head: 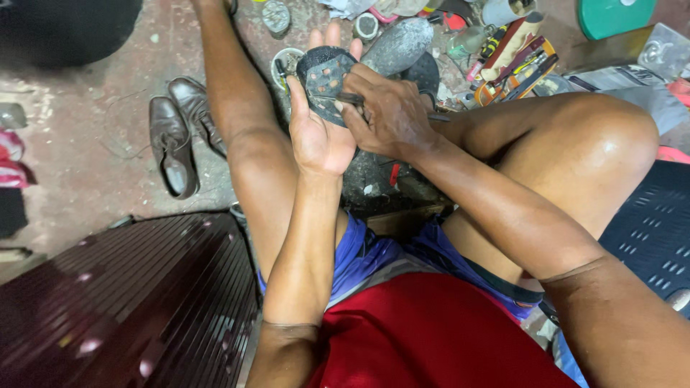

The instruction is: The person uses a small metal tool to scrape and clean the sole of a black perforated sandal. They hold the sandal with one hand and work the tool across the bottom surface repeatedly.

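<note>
My left hand (316,129) is raised palm-up between my knees and holds a dark rubber heel piece (325,72) dotted with small marks. My right hand (392,115) is closed around a thin metal tool (352,98) whose tip rests on the heel piece. The tool's handle end pokes out to the right of my fist. The lower edge of the heel piece is hidden behind my right fingers.
A pair of dark leather shoes (176,133) lies on the floor at left. A grey shoe sole (399,44) and a heap of tools (514,61) sit ahead. A green lid (614,16) is far right, a dark ribbed panel (129,302) lower left, a black mat (650,230) right.
</note>
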